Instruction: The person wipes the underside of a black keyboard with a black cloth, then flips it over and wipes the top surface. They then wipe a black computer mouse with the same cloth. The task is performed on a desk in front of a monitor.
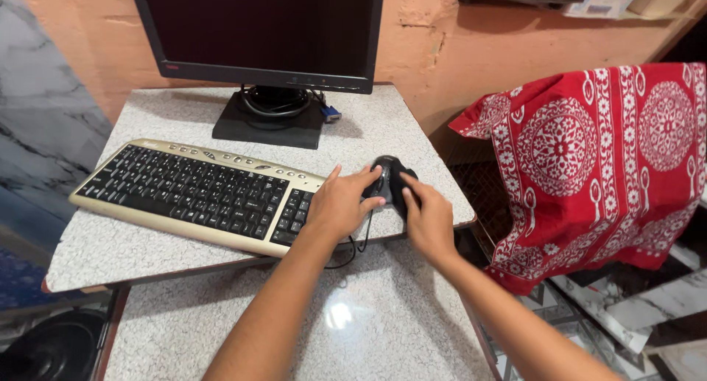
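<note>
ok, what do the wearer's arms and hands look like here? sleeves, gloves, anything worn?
Both forearms are bare as far as the frame shows: no sleeves in view. The left hand and right hand are ungloved. No watch, bracelet or ring is visible on either wrist or on the fingers that show. No cables, straps or markings on the arms.

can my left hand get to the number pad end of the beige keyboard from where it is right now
Probably yes. The left hand already rests over the right end of the beige keyboard with black keys, fingers reaching onto the black computer mouse. Nothing lies between hand and keys.
</note>
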